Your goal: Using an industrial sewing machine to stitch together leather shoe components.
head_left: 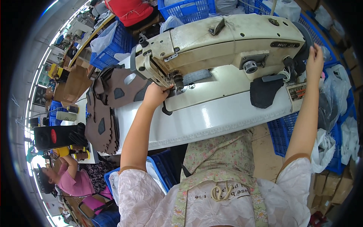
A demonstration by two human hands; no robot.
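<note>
A cream sewing machine (211, 45) stands on a white table. My left hand (155, 94) is beside its needle and presser foot (177, 80), fingers closed on the dark edge of a brown fabric piece (126, 85); the fingertips are partly hidden by the machine head. That piece carries dark grey patches and lies over a stack of similar brown pieces (102, 130) with wavy edges. At the machine's right end, my right hand (315, 60) grips the rim of the dark handwheel (303, 39). A small dark grey cloth strip (198, 76) lies behind the needle area.
A black cloth piece (266, 92) hangs by the machine's base, near a small tray of bobbins (297, 92). Blue crates (281, 132) with plastic bags stand around the table. On the left, a person in pink (77, 176) sits; another in red (128, 11) is behind the machine.
</note>
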